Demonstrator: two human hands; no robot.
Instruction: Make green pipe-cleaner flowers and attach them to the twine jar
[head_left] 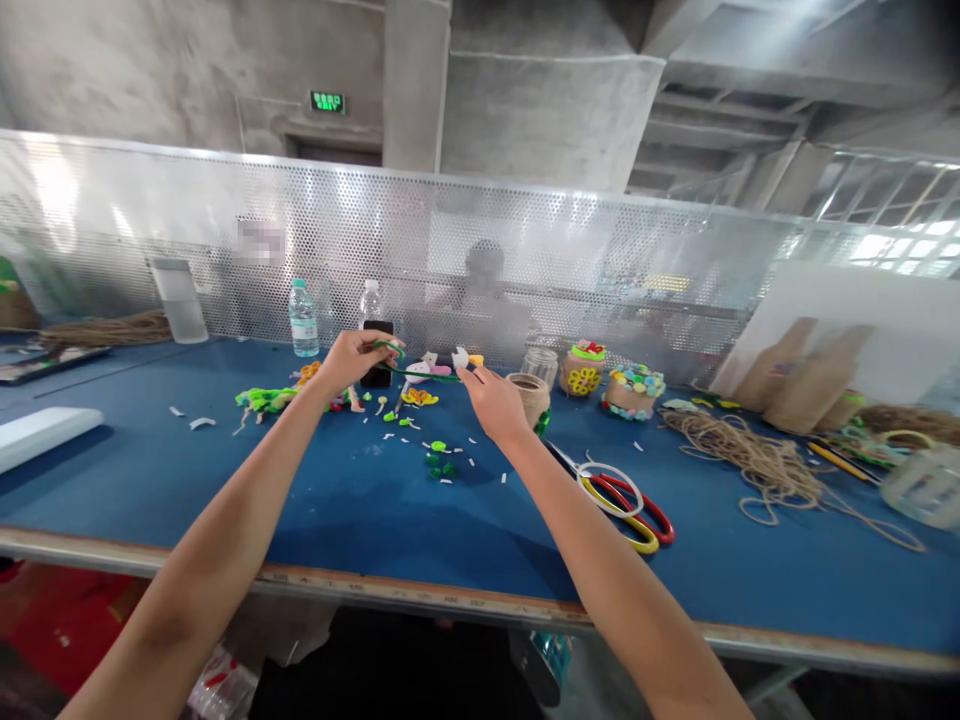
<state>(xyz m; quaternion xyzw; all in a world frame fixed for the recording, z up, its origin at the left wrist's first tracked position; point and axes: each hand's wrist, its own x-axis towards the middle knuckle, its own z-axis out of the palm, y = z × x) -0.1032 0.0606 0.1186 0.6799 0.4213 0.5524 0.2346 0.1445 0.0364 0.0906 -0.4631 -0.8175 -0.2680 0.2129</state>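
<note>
A thin dark green cord (427, 374) runs between my hands above the blue table. My left hand (358, 358) pinches its looped left end, with a black phone-like object (377, 345) just behind. My right hand (493, 402) is closed at the cord's other end, close to the twine-wrapped jar (531, 400). Small crochet-like pieces lie beyond the hands, among them an orange-yellow flower (418, 397). Small green bits (441, 467) and white scraps are scattered in front of them. Scissors (622, 515) with red and yellow handles rest beside my right forearm.
Decorated jars (583, 370) and a clear glass jar (541, 365) stand at the back right. Loose twine (742, 450) spreads farther right, near wrapped bottles (817, 375). Water bottles (304, 320) line the perforated metal screen (420, 240). A white case (49, 435) lies at left.
</note>
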